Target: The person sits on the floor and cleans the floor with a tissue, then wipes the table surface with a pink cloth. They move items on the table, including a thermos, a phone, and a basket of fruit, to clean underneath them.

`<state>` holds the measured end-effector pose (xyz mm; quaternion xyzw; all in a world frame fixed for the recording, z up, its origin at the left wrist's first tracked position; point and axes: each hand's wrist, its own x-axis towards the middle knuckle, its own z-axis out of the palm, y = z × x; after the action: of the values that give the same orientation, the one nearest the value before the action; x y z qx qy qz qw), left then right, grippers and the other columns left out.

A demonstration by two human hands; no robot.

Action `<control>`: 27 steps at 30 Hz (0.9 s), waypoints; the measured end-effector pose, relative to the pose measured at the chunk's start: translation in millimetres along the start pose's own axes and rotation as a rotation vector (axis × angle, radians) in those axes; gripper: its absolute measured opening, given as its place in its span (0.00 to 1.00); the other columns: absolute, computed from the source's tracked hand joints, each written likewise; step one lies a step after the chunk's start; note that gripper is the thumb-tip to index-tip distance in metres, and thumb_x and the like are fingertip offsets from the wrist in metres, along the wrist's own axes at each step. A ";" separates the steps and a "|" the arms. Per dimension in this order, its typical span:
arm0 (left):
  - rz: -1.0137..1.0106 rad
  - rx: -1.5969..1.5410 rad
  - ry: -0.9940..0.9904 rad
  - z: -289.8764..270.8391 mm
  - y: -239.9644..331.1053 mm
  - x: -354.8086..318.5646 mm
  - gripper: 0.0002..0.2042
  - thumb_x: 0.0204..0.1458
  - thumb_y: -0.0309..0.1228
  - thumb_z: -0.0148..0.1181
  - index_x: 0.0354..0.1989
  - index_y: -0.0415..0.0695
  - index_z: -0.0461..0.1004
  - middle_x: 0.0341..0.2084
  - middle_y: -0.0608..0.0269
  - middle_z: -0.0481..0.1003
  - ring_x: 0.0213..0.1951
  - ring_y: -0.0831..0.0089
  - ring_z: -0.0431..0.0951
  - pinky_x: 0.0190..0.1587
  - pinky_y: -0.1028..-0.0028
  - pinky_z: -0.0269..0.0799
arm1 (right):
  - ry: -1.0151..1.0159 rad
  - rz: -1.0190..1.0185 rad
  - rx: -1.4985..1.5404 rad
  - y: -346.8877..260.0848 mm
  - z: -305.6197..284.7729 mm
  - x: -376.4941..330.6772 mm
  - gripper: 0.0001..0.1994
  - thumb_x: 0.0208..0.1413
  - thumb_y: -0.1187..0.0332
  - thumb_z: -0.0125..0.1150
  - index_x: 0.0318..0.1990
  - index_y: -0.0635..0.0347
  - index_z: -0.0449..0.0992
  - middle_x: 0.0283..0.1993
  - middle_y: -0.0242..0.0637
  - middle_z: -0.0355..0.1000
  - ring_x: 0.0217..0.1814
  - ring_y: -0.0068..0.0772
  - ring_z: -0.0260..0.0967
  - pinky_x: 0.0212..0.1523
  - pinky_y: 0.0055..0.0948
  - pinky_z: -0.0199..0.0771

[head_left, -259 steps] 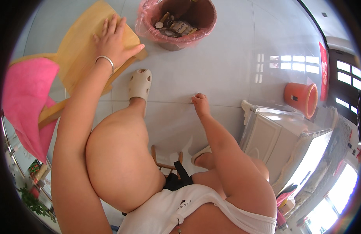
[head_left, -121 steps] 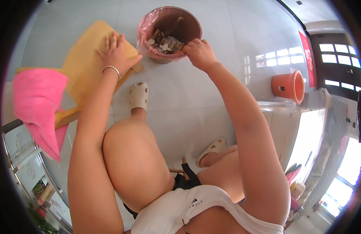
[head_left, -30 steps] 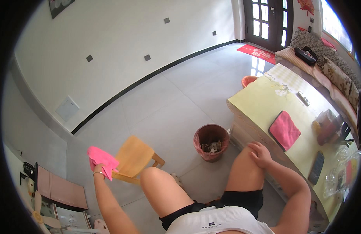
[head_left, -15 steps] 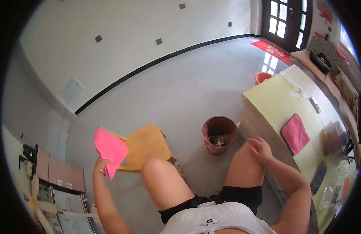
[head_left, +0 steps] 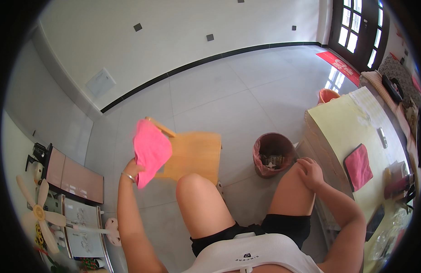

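Note:
At the left, my left hand (head_left: 136, 168) is closed on a bright pink cloth (head_left: 150, 149), which spreads over the backrest side of a small wooden chair (head_left: 194, 152). The cloth hides part of the backrest. Whether the cloth presses on the wood I cannot tell. On my right knee rests my right hand (head_left: 309, 173), holding nothing, its fingers bent loosely over the knee and slightly apart. A lined brown waste bin (head_left: 274, 154) with litter inside stands on the floor just left of that knee.
Along the right runs a table with a yellow cover (head_left: 340, 116); a folded pink cloth (head_left: 359, 167), a phone (head_left: 375, 223) and clear plastic lie on it. An orange bin (head_left: 328, 96) stands behind it. A white fan (head_left: 39, 212) and a low cabinet (head_left: 76, 175) are at the left.
The view has shifted, moving the room rightward in the picture. The chair has turned slightly, and the pink cloth has moved with my left hand along its backrest. My right hand stays on the knee.

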<state>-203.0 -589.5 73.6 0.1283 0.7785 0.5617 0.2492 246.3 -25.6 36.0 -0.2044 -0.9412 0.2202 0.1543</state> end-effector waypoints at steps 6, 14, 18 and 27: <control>0.052 0.575 -0.049 21.8 57.5 80.8 0.27 0.38 0.21 0.66 0.54 0.35 0.73 0.39 0.55 0.80 0.42 0.63 0.80 0.49 0.65 0.75 | 0.001 0.022 0.007 -6.7 -2.0 0.3 0.19 0.52 0.63 0.60 0.52 0.58 0.77 0.57 0.46 0.72 0.59 0.53 0.67 0.60 0.45 0.67; 0.177 0.823 -0.065 87.0 115.9 180.9 0.26 0.36 0.22 0.72 0.49 0.39 0.77 0.39 0.53 0.82 0.42 0.60 0.81 0.49 0.63 0.74 | 0.022 0.047 0.043 4.1 -12.3 -13.0 0.20 0.53 0.63 0.59 0.53 0.58 0.77 0.57 0.46 0.71 0.59 0.54 0.68 0.59 0.44 0.68; 0.221 1.103 0.115 141.7 139.2 200.8 0.21 0.41 0.35 0.74 0.45 0.42 0.79 0.41 0.49 0.81 0.44 0.52 0.81 0.48 0.60 0.75 | 0.018 0.066 0.054 10.0 -21.5 -20.7 0.20 0.53 0.63 0.58 0.53 0.59 0.77 0.57 0.46 0.71 0.58 0.54 0.68 0.60 0.43 0.68; -0.131 1.222 0.365 129.8 117.3 207.0 0.31 0.48 0.61 0.62 0.42 0.41 0.82 0.41 0.45 0.80 0.43 0.49 0.81 0.46 0.57 0.76 | 0.042 0.076 0.103 26.6 -27.3 -32.1 0.19 0.54 0.65 0.57 0.53 0.60 0.77 0.57 0.48 0.72 0.58 0.54 0.68 0.59 0.43 0.68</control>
<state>-317.8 -345.5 101.3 0.1017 0.9943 0.0133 0.0282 292.9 -8.7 40.2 -0.2366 -0.9168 0.2697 0.1756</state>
